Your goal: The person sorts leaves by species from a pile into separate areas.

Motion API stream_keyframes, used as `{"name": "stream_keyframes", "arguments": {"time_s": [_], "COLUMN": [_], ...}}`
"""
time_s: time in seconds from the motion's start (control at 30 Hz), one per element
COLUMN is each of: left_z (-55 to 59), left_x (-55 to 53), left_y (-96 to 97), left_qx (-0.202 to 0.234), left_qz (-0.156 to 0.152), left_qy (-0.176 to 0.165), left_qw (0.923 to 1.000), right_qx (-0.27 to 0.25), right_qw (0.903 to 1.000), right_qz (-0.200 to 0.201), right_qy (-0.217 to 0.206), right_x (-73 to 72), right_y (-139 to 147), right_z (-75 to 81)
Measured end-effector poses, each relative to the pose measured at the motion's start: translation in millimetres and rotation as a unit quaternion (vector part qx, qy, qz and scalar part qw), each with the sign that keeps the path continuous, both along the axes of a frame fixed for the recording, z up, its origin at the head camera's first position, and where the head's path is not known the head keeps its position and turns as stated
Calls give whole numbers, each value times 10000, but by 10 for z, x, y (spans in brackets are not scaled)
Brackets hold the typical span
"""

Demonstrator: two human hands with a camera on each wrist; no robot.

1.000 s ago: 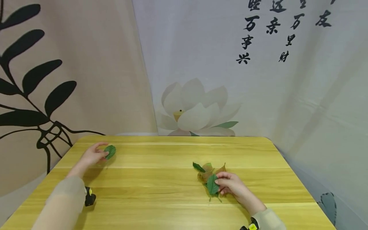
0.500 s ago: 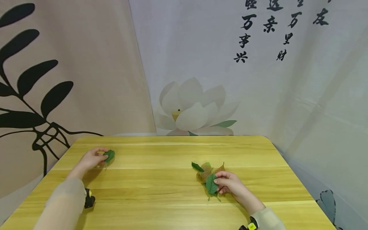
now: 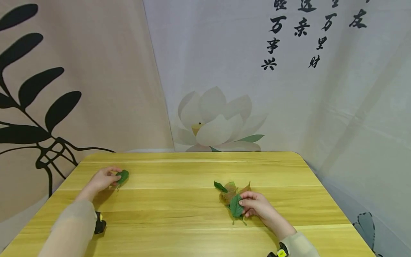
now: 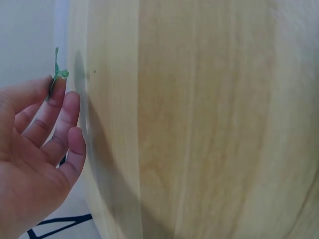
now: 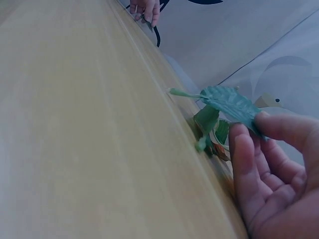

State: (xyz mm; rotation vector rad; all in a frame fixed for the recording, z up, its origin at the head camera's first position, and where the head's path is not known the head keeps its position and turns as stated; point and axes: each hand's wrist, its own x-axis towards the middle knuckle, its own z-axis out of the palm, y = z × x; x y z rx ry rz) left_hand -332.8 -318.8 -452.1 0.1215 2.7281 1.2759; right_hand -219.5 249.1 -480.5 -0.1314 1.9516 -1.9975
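At the table's far left, my left hand [image 3: 103, 179] pinches a small green leaf [image 3: 123, 176] between thumb and fingers. Seen nearly edge-on in the left wrist view, that leaf [image 4: 57, 72] stands at the fingertips, just off the wood. My right hand [image 3: 261, 207] pinches another green leaf [image 3: 236, 206] by its edge, right of centre. Beneath it lies a small heap of brownish leaves [image 3: 228, 193] with a dark green leaf [image 3: 221, 186] at its upper left. The right wrist view shows the held leaf [image 5: 232, 103] above the heap, its stem pointing left.
Both hands work over a yellow wooden table [image 3: 167, 207] with rounded far corners. Behind it hangs a pale cloth backdrop [image 3: 224, 53] printed with a lotus, dark leaves and writing. Each wrist wears a black device, such as the left wrist camera [image 3: 100, 224].
My left hand has lowered slightly toward the table with its leaf. The right hand stays over the heap, still holding its leaf. The head view has shifted a little.
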Motion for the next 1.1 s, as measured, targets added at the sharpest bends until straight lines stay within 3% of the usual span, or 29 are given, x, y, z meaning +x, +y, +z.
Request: {"name": "stream_keyframes", "arguments": {"time_s": [0.6,1.1], "left_z": [-21,-80], "left_x": [6,-30], "left_y": [31,-4], "left_qx": [-457,-1089], "left_qz": [-74,-103], "left_qy": [167,294], "left_qw": [9988,9936], "right_qx": [21,-31], "right_qw": [10000,10000], "right_qz": [-44,-52], "right_qy": [42,1], "right_x": [5,24], "right_y": [-2,-15], "right_z": [2,13]}}
